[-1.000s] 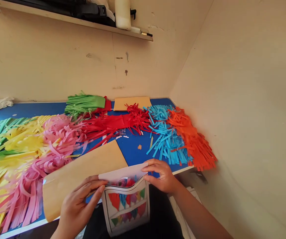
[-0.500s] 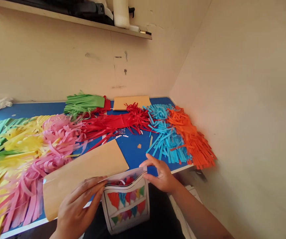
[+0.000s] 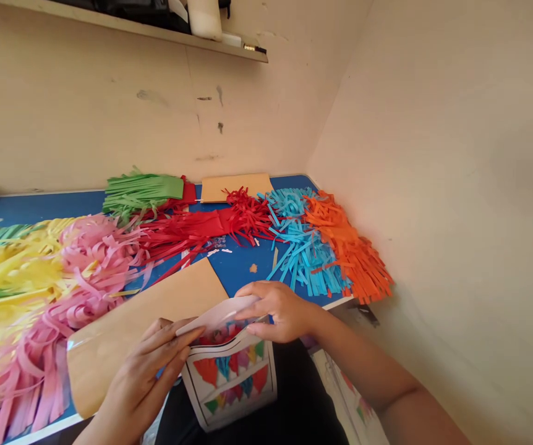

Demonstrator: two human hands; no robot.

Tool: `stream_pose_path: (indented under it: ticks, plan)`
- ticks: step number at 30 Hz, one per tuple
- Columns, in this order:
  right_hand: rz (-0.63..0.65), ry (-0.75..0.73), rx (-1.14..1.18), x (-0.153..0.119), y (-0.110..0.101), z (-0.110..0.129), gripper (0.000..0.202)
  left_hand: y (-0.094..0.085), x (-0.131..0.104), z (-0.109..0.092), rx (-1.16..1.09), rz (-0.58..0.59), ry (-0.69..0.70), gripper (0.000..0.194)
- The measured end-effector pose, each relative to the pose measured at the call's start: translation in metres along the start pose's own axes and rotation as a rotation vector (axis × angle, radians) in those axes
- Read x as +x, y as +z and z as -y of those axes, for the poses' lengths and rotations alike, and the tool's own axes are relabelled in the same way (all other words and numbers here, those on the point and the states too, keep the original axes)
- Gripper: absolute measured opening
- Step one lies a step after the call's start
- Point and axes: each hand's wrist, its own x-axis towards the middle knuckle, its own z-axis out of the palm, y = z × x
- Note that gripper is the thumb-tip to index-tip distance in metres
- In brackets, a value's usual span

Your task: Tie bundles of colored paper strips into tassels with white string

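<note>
Over my lap, a white packet printed with rows of colourful bunting is held between both hands. Its mouth gapes upward, and red and other coloured material shows inside. My left hand pinches the packet's left top edge, thumb in front and fingers behind. At the right top corner, my right hand grips the rim, its fingers over the back flap. Behind the packet lies a brown paper sheet or envelope on the blue table. The rest of the packet's contents is hidden.
Fringed paper strips lie across the table: yellow, pink, green, red, light blue and orange. Another brown sheet rests at the back. A shelf juts from the wall.
My right hand has curled further over the packet's rim, and the mouth stands wider with more red showing inside. The camera view has shifted slightly right.
</note>
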Motion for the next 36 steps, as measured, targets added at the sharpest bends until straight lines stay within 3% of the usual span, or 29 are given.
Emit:
stream_pose_path:
  ticks: [7,12,15,17,19,21,23,31,36]
  plan:
    - [0.053,-0.027,-0.203,-0.003,-0.008,0.011,0.027,0.001,-0.001,0.001,-0.076,-0.012,0.012,0.038]
    - [0.037,-0.003,-0.105,0.001,-0.012,0.013,0.026,0.004,-0.003,0.001,-0.119,-0.048,0.002,0.037]
    - [-0.062,0.163,0.13,0.004,-0.011,0.007,0.021,0.004,-0.008,0.0,-0.152,-0.053,-0.068,0.034]
    - [-0.11,0.352,0.315,0.005,-0.01,0.002,0.038,0.004,-0.012,0.0,-0.155,-0.032,-0.129,0.034]
    - [-0.065,0.505,0.451,0.004,-0.01,0.0,0.055,0.004,-0.015,0.0,-0.158,0.003,-0.176,0.033]
    - [0.024,0.568,0.473,0.004,-0.009,0.0,0.039,0.005,-0.016,0.001,-0.165,0.013,-0.18,0.033]
    - [0.063,0.573,0.42,0.004,-0.009,0.003,0.028,0.006,-0.014,0.002,-0.167,-0.014,-0.155,0.033]
    - [0.028,0.512,0.432,0.001,-0.007,0.008,0.032,0.014,-0.009,-0.003,-0.208,-0.118,-0.137,0.027]
    - [0.022,0.467,0.416,-0.002,-0.012,0.011,0.032,0.02,-0.016,-0.009,-0.298,-0.207,-0.158,0.038]
